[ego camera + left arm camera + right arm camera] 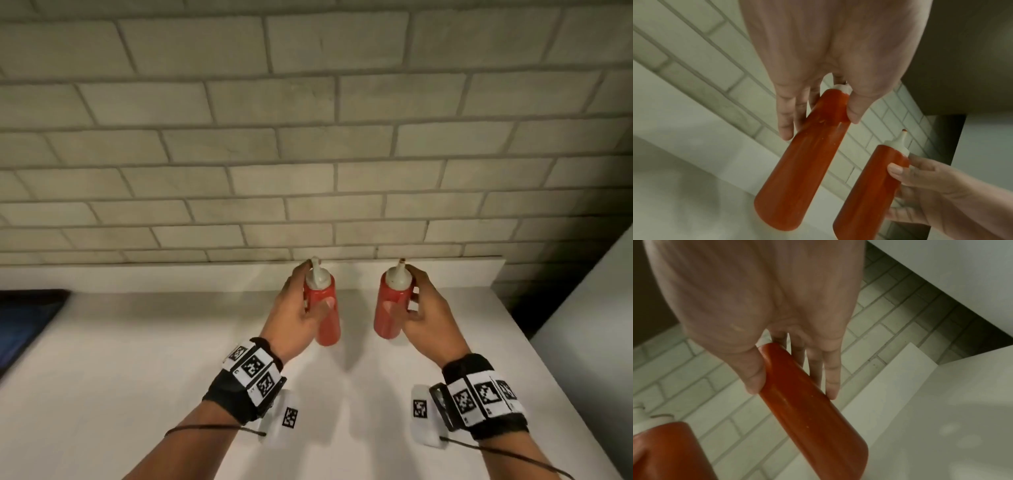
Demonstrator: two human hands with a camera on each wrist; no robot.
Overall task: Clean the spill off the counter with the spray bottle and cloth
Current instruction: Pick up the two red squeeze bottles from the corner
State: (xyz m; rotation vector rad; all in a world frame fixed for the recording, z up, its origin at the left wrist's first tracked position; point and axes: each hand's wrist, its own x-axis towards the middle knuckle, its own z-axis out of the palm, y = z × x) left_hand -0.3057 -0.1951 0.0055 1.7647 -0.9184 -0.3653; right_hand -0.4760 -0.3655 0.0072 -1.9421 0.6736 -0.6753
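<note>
Two red squeeze bottles with white nozzle caps are held upright above the white counter (171, 342), near the brick wall. My left hand (303, 305) grips the left bottle (325, 308) near its top, thumb across the front; the left wrist view shows this bottle (803, 162) between thumb and fingers. My right hand (416, 308) grips the right bottle (390, 308) the same way, and the right wrist view shows that bottle (807, 402) close up. No spray bottle, cloth or spill is in view.
A grey-white brick wall (308, 154) rises behind a low white ledge (445, 270) at the counter's back. A dark flat appliance (24, 322) sits at the left edge. A white panel (599, 291) stands beyond the counter's right edge.
</note>
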